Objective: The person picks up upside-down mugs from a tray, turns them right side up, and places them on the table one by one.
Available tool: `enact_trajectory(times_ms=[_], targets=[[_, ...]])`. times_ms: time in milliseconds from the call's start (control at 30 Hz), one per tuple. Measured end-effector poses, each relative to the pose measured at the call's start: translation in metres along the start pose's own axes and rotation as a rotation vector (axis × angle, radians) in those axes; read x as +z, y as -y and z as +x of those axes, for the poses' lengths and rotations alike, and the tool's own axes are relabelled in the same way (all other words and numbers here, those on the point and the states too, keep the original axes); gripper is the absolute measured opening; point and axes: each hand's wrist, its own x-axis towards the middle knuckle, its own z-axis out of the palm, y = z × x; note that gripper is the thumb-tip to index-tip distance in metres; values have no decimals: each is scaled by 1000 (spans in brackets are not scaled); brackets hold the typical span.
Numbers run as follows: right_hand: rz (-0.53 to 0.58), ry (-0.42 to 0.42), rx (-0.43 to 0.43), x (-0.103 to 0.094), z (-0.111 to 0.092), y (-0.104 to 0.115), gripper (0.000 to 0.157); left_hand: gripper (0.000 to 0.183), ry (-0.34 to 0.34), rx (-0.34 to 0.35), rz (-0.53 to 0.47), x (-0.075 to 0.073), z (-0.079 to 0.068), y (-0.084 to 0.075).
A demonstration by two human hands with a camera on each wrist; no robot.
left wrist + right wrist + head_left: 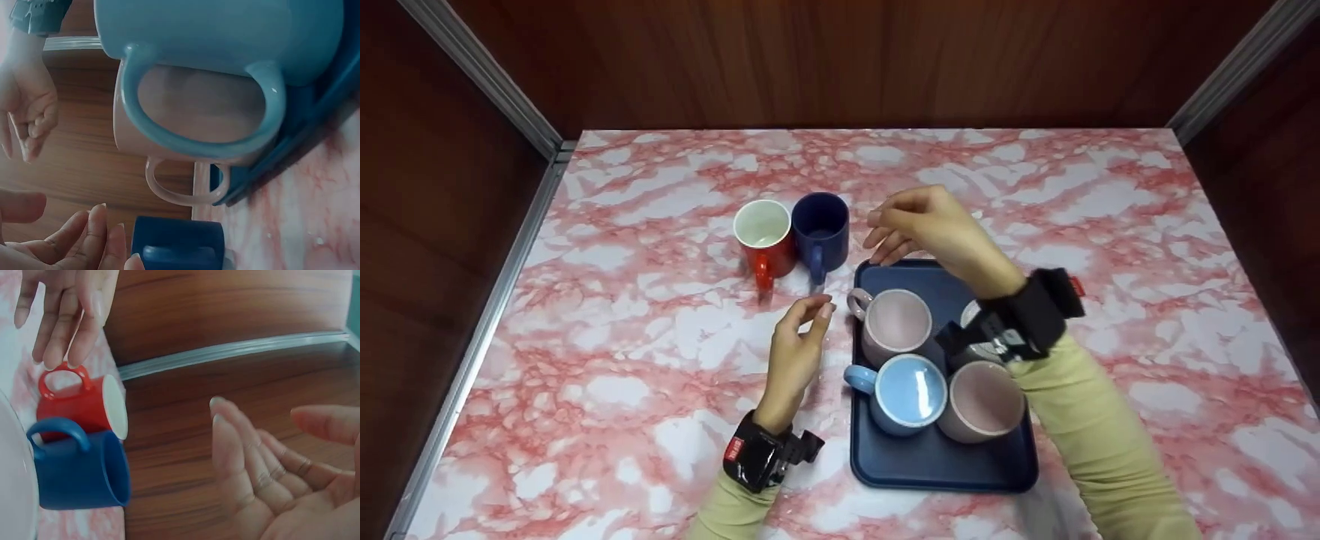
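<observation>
A red mug [769, 251] with a white inside stands beside a dark blue mug [821, 232] on the marbled table, handles toward the person. My left hand [799, 349] hovers just in front of the dark blue mug, fingers loosely bent and holding nothing. To the right of that mug my right hand [926, 225] is raised over the tray's far edge, its fingers relaxed with nothing between them. On the dark blue tray [937, 472] stand a pinkish mug [896, 322] with its handle to the left, a light blue mug [910, 394], and another pinkish mug [982, 401].
A pale mug [971, 311] on the tray is mostly hidden under the right wrist's strap. Brown wooden panels [840, 67] with metal edging enclose the table [660, 337] at the back and sides.
</observation>
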Motion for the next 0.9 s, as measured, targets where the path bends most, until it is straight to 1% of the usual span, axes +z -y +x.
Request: enact_trajectory(times_ms=[133, 267, 400, 533, 633, 700, 767, 800, 900], targets=[[-41, 25, -72, -10, -15, 2, 21, 25, 36, 26, 20, 4, 1, -4], [-122, 54, -134, -22, -29, -1, 23, 27, 103, 71, 43, 7, 1, -4], [-219, 69, -147, -38, -42, -7, 25, 30, 172, 96, 64, 9, -1, -6], [-263, 34, -150, -56, -54, -16, 26, 30, 228, 136, 75, 13, -3, -9], [-260, -6, -166, -70, -62, -23, 25, 30, 284, 193, 85, 19, -3, -13], [-289, -41, -172, -80, -67, -29, 24, 30, 327, 234, 111, 22, -4, -16], [-360, -82, -172, -88, -71, -35, 22, 29, 367, 270, 146, 26, -5, -19], [-415, -102, -174, -91, -72, -38, 21, 29, 385, 287, 170, 27, -5, -20], [-629, -154, -204, -102, -76, -49, 14, 29, 443, 328, 225, 32, -7, -24]])
